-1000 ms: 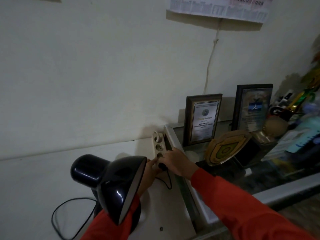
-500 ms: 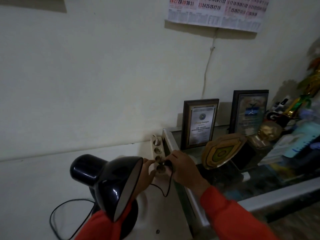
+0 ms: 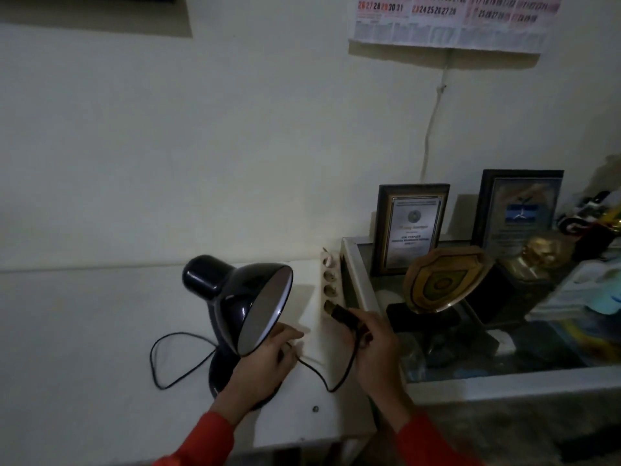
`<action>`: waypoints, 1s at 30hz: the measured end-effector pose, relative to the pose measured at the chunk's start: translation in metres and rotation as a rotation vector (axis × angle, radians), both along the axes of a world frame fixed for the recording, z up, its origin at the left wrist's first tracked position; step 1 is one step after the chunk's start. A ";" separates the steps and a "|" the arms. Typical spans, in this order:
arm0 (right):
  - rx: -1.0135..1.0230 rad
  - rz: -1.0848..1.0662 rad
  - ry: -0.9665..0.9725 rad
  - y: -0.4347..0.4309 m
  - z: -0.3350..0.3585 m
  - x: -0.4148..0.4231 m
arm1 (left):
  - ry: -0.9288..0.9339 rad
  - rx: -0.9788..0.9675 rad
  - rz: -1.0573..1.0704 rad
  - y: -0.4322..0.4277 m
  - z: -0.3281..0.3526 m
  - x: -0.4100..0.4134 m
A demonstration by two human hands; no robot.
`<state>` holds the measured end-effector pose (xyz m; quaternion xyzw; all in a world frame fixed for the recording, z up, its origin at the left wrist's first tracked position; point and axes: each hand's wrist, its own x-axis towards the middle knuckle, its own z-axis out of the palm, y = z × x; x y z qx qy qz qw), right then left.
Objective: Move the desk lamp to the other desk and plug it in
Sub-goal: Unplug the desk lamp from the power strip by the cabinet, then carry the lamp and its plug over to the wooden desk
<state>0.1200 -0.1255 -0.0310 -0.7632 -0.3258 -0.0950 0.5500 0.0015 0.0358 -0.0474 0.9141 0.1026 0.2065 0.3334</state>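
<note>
A black desk lamp stands on the white desk, its shade tilted toward the right. Its black cord loops on the desk behind the base and runs to the right. My right hand holds the lamp's black plug, whose tip touches the nearest socket of the white power strip at the desk's right edge. My left hand rests flat on the desk beside the strip, fingers spread, partly hidden by the lamp shade.
Right of the strip stands a glass-topped cabinet with two framed certificates, a shield plaque and trophies. A calendar hangs on the wall, with a white cable running down from it.
My right hand has pulled back toward me with the plug, now angled at the nearest socket. My left hand has slid back from the strip. The camera has tilted up.
</note>
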 end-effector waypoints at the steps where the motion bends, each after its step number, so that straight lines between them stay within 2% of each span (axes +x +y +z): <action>1: 0.013 0.010 0.012 -0.001 0.002 -0.004 | -0.011 0.006 0.014 -0.001 -0.001 -0.007; 4: 0.050 0.053 0.048 -0.002 0.006 -0.012 | -0.034 0.017 0.038 -0.003 -0.005 -0.027; 12: 0.150 0.074 0.200 0.010 0.015 -0.022 | -0.211 -0.072 0.355 0.016 -0.002 -0.066; 19: 0.252 0.061 0.324 0.022 0.021 -0.030 | -0.424 -0.247 0.486 0.049 0.015 -0.076; 21: 0.248 0.062 0.337 0.024 0.018 -0.035 | -0.334 -0.297 0.481 0.059 0.010 -0.077; 23: 0.224 0.039 0.344 0.023 0.012 -0.040 | -0.168 -0.344 0.438 0.066 -0.005 -0.077; 25: 0.140 -0.001 0.293 0.021 0.006 -0.045 | -0.027 -0.412 0.377 0.070 -0.023 -0.075; 28: 0.019 -0.053 0.221 0.018 -0.002 -0.053 | 0.059 -0.476 0.316 0.072 -0.043 -0.072; 30: 0.021 -0.055 0.204 0.017 -0.006 -0.057 | 0.072 -0.395 0.308 0.072 -0.051 -0.069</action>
